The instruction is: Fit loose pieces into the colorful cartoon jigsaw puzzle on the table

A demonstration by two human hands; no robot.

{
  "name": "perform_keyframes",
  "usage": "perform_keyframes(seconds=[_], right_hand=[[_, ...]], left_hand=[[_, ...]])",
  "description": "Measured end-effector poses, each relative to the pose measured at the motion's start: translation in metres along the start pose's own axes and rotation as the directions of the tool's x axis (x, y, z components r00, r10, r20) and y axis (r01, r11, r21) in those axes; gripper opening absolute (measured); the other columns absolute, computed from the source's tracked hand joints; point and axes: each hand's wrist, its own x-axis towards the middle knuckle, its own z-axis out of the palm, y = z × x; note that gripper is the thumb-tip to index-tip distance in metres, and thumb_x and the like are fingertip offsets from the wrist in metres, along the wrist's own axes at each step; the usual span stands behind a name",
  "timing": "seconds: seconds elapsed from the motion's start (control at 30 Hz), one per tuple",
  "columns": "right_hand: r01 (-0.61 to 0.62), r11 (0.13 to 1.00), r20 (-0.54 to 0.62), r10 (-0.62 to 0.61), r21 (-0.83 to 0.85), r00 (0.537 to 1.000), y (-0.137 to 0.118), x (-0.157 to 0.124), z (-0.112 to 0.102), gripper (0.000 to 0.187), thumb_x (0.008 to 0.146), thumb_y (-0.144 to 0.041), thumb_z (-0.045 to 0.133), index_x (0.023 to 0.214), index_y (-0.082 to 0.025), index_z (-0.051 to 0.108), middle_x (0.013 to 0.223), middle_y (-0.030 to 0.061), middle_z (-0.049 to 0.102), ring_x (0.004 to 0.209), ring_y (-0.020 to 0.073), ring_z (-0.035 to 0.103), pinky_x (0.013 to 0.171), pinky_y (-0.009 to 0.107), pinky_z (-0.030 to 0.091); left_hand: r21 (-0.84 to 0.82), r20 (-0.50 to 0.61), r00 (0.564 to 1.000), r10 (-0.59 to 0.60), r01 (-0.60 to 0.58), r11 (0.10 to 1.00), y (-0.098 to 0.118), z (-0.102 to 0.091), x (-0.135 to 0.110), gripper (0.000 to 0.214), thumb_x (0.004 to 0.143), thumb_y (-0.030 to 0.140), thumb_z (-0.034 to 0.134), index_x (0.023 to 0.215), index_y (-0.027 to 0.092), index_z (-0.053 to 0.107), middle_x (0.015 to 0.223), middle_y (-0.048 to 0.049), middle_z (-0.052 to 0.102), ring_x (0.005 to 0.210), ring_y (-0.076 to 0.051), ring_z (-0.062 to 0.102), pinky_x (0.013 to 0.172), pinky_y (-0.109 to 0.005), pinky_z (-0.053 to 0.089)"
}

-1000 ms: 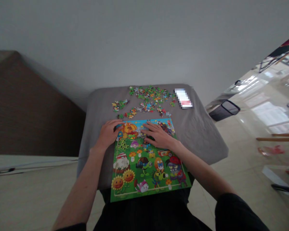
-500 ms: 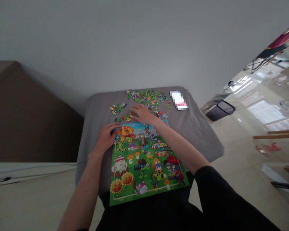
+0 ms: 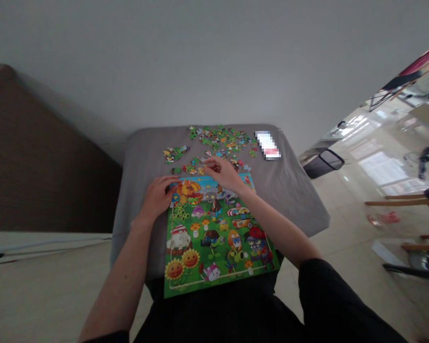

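Observation:
A green jigsaw picture board (image 3: pixel 218 228) with cartoon plants and zombies lies at the front of the grey cloth-covered table, its near edge at my lap. My left hand (image 3: pixel 159 196) is closed about its upper left corner, fingers over the edge and thumb at the side. Just beyond the top edge, my right hand (image 3: pixel 224 172) has its thumb and index finger pinched at a yellowish jigsaw piece (image 3: pixel 201 170); whether the piece is lifted I cannot tell. A row of loose pieces (image 3: pixel 186 169) runs beside these fingertips, partly hidden by the hand.
A large spread of jigsaw pieces (image 3: pixel 225 137) covers the back of the table (image 3: pixel 143 147). A smaller cluster (image 3: pixel 175 154) lies left of it. A phone (image 3: pixel 268 145) is at the back right. A wall rises behind; a dark bin (image 3: pixel 321 163) stands on the floor at right.
My right hand has drawn slightly right and its fingers have gone from spread over the pieces to a pinch. My left hand stays at the board's corner. The view has shifted a little.

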Motion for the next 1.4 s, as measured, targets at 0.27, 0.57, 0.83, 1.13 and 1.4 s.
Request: perform_keyframes(seconds=[0.27,0.57,0.83,1.13,1.4], right_hand=[[-0.295,0.922,0.389,0.183,0.25,0.903,-0.05,-0.144,0.032,0.008,0.09,-0.023,0.065,0.096,-0.024,0.07,0.073,-0.0011,0.071,0.067,0.0162,0.07,0.059,0.027,0.051],[-0.191,0.977,0.308,0.153,0.097,0.939,-0.075,-0.167,0.077,0.016,0.097,-0.028,0.063,0.1,-0.026,0.078,0.093,0.0028,0.081,0.08,0.0189,0.073,0.073,0.031,0.051],[-0.059,0.998,0.343,0.067,-0.033,0.937,-0.076,-0.169,0.079,0.013,0.096,-0.019,0.067,0.099,-0.022,0.08,0.096,0.0033,0.078,0.083,0.0163,0.07,0.078,0.028,0.049],[-0.004,0.989,0.41,0.065,-0.147,0.91,-0.079,-0.168,0.075,0.016,0.1,-0.027,0.068,0.11,-0.021,0.078,0.109,0.0057,0.075,0.095,0.0181,0.07,0.084,0.029,0.051],[0.003,0.977,0.434,0.092,-0.214,0.896,-0.082,-0.165,0.075,0.018,0.101,-0.031,0.067,0.114,-0.023,0.077,0.112,0.0045,0.076,0.093,0.0189,0.071,0.074,0.029,0.047]], left_hand=[[0.023,0.009,1.0,-0.015,0.015,1.0,0.007,0.002,-0.002,0.031,0.097,0.031,0.05,0.111,0.024,0.077,0.13,-0.0069,0.072,0.124,-0.028,0.062,0.114,-0.051,0.043],[0.043,0.098,0.995,-0.027,0.023,0.999,0.021,-0.007,-0.042,0.052,0.105,0.053,0.041,0.143,0.024,0.06,0.153,-0.0106,0.054,0.143,-0.031,0.047,0.122,-0.053,0.034],[0.154,0.334,0.94,-0.068,0.017,0.988,0.048,-0.01,-0.114,0.077,0.092,0.071,0.06,0.159,0.035,0.043,0.171,-0.0085,0.028,0.159,-0.039,0.02,0.125,-0.061,0.026],[0.137,0.368,0.929,-0.03,-0.022,0.99,0.043,-0.022,-0.144,0.091,0.086,0.086,0.052,0.16,0.034,0.041,0.173,-0.0097,0.024,0.158,-0.041,0.021,0.124,-0.062,0.03],[0.104,0.372,0.928,-0.026,-0.014,0.994,0.04,-0.024,-0.145,0.089,0.086,0.088,0.046,0.156,0.032,0.049,0.171,-0.0108,0.029,0.156,-0.042,0.026,0.123,-0.063,0.032]])
